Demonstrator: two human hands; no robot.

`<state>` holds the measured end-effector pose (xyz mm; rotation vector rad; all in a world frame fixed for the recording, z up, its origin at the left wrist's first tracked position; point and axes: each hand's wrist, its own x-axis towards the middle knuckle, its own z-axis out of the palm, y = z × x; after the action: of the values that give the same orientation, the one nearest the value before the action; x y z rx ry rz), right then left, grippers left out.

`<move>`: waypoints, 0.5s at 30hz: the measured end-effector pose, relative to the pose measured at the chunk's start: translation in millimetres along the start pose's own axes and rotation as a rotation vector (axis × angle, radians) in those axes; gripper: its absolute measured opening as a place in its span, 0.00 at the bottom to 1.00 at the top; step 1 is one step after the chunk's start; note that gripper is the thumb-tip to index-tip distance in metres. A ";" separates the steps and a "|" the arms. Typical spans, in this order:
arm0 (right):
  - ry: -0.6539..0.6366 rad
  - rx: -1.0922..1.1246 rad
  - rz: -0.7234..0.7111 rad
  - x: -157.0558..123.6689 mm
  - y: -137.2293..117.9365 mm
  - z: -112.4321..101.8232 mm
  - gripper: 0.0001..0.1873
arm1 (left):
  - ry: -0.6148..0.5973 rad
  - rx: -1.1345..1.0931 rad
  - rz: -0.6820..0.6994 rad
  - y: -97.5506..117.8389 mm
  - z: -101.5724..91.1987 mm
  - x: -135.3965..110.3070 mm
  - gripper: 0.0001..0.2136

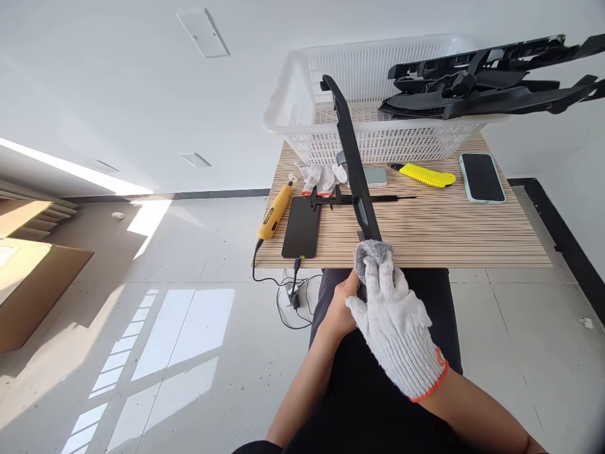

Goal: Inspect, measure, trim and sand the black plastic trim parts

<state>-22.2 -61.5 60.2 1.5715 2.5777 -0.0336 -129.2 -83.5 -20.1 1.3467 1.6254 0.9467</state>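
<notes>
A long black plastic trim piece [352, 154] slants up from my lap, over the table's front edge, to a hooked tip above the white basket. My bare left hand [341, 308] is closed around its lower end, with the fingers partly hidden behind the part and the other hand. My right hand [390, 321], in a white knit glove with an orange cuff, presses a grey cloth [366, 255] onto the trim piece just above my left hand. The gloved fingers lie over the cloth, which covers that stretch of the part.
On the striped table [449, 233] lie a yellow rotary tool [275, 212], a dark phone [301, 227] with a cable, calipers [333, 200], a white glove [317, 178], a yellow utility knife [425, 175] and another phone [482, 178]. Behind, a white basket [326, 135] holds several black trim pieces [472, 94].
</notes>
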 end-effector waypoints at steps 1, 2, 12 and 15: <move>0.006 -0.002 0.006 0.9 -0.1 0.5 0.41 | 0.005 -0.010 0.012 0.2 0.1 0.1 0.22; 0.013 -0.006 0.003 1.6 -0.1 0.8 0.42 | 0.013 -0.022 0.018 0.6 0.3 0.1 0.21; 0.018 -0.037 -0.003 10.7 1.8 -2.0 0.43 | 0.051 -0.064 0.018 -1.8 2.8 -1.4 0.33; 0.001 -0.056 -0.018 14.9 3.0 -3.9 0.46 | 0.132 -0.035 0.038 -10.9 5.8 -3.5 0.44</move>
<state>-26.6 -46.7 62.5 1.5296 2.5702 0.0378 -127.7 -88.3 -32.0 1.3195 1.6776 1.1023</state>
